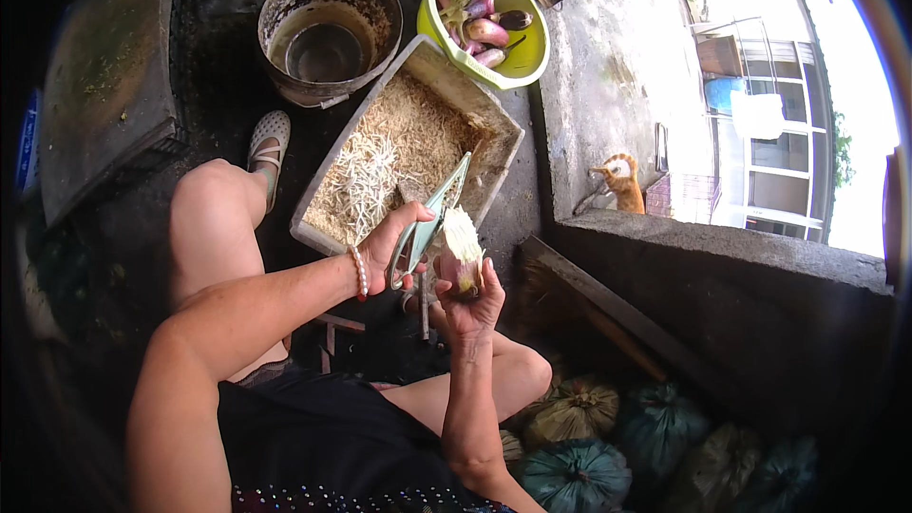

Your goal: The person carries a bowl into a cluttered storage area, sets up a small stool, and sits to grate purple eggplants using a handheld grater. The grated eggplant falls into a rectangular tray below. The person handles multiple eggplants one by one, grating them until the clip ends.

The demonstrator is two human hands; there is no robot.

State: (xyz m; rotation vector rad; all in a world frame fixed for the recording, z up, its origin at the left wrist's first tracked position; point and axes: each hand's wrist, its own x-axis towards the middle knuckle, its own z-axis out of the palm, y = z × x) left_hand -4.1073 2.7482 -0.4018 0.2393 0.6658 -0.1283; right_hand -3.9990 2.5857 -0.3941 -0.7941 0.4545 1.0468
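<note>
My left hand (388,246), with a beaded bracelet at the wrist, is closed around a pale green cutting tool (426,231) that looks like scissors. Its pointed end angles up and away from me. Close beside it, my right hand (472,303) holds an eggplant (463,263) upright. The eggplant's upper end is cut down to ragged white flesh, while purple skin shows lower down. Below the tool's tip is a worn rectangular trough (502,146) of brownish shreds, with a pile of thin white strips (363,171) on top. Whether the tool touches the eggplant is unclear.
Beyond the trough stand a stained bucket (278,75) and a yellow-green basin (531,60) of whole eggplants (486,32). Several tied bags (573,474) lie at lower right. An orange cat (627,189) is past the low concrete wall (712,242). My shoe (269,139) rests left of the trough.
</note>
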